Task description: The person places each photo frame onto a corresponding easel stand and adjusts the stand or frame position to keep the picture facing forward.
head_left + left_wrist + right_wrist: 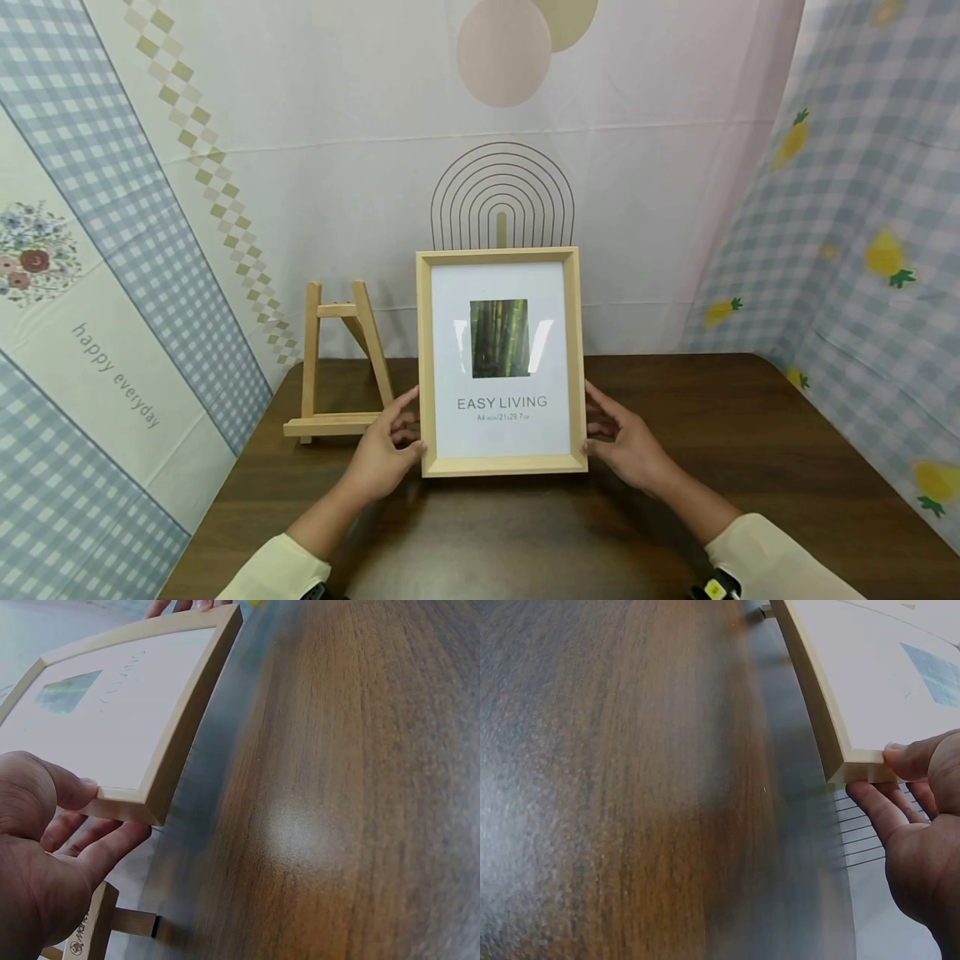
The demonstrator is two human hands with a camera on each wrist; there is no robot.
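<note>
A light wooden picture frame [501, 465] stands upright in the middle of the head view, its front turned to me. Behind its glazing is a white sheet with a bamboo picture and the words EASY LIVING. My left hand [384, 454] grips the left side near the bottom corner, thumb on the front edge and fingers behind, as the left wrist view shows. On the opposite side my right hand [630, 446] holds the frame the same way, seen close in the right wrist view. Left of the frame stands a small wooden easel [337, 423], partly behind my left hand.
A dark brown wooden table [510, 533] lies under everything. Behind it hangs a pale cloth [337, 192] with circles and arches. Checked cloth [862, 333] with a pineapple-like print closes off the right, and another blue-checked cloth [97, 167] the left.
</note>
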